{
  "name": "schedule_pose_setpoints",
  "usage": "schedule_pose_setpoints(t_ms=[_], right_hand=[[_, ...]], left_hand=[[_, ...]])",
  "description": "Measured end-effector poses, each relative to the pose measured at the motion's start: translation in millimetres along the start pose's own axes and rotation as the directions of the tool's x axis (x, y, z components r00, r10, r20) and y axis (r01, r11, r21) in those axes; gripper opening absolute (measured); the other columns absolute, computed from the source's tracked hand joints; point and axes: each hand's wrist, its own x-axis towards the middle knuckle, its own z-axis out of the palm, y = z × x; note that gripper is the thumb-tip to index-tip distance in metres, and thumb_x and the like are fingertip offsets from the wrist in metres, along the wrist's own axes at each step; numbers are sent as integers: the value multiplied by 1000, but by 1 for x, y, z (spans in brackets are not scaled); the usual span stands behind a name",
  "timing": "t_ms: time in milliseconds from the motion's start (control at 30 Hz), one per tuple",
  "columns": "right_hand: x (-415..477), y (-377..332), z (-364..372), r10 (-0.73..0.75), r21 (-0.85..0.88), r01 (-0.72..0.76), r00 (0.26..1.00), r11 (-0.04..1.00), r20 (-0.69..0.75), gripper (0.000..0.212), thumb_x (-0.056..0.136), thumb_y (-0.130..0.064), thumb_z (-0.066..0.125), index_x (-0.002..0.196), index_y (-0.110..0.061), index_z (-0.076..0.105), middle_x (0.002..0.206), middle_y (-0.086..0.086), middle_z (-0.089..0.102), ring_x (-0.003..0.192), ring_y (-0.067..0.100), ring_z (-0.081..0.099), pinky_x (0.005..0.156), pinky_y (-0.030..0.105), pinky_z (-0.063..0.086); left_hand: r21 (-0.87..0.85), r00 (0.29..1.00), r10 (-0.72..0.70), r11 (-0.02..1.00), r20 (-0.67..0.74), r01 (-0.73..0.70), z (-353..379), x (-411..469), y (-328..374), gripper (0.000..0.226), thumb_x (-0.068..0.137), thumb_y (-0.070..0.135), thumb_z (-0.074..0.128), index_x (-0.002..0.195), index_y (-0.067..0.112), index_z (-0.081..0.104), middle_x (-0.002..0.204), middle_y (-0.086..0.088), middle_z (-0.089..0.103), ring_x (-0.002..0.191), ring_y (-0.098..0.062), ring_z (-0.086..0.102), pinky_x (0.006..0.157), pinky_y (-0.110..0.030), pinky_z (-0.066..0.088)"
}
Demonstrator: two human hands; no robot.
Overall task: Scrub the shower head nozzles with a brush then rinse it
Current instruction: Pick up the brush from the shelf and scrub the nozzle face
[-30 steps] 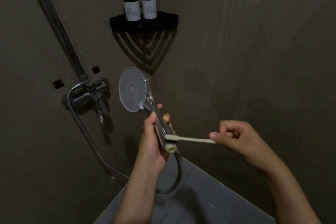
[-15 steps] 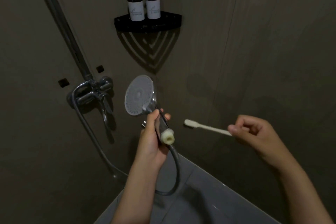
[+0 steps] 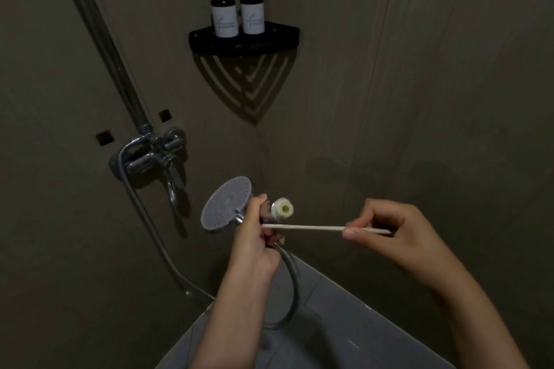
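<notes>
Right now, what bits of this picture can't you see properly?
Head view only:
- Bristles of the brush: its tip ends at the left hand, too small and dim to tell.
- Handle of the shower head: wrapped by the left hand.
- Labels on the bottles: print too small.
- Riser rail: top cut off by the frame edge.
</notes>
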Motion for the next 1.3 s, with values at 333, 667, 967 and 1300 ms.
schedule_pose_setpoints(t_ms=[333,667,967,1300], right_hand=[[1,-5,9,-27,-22,26,997,999,-68,18,64,-35,69,66,-18,65,77,6,67,75,28,60,63,32,48],[-2,0,2,-15,-1,15,996,1000,-85,16,65,-33,71,63,-19,64,75,7,68,72,29,61,63,29,47],[-6,7,-19,-3,-10,2,992,1000,-129,55,53,-73,70,62,-19,63,76,5,70,67,19,63,61,21,48],[-2,0,-3,-19,-48,15,996,999,-85,31,63,-49,71,65,-19,64,77,3,69,75,28,62,65,37,50]], left_hand=[[-194,983,-109,971,150,138,5,-5,-4,25,89,14,50,65,8,54,62,-3,44,22,-2,25,22,-12,17],[-175,983,-86,978,160,114,5,3,-4,20,81,18,58,64,13,48,69,0,41,22,-3,27,24,-12,20],[-164,974,-92,978,206,128,4,-4,1,14,67,16,60,64,13,46,54,2,42,24,-3,24,24,-12,19],[-164,982,-96,979,166,123,7,-5,-6,21,79,16,60,61,14,50,65,0,41,23,-2,25,24,-11,19]])
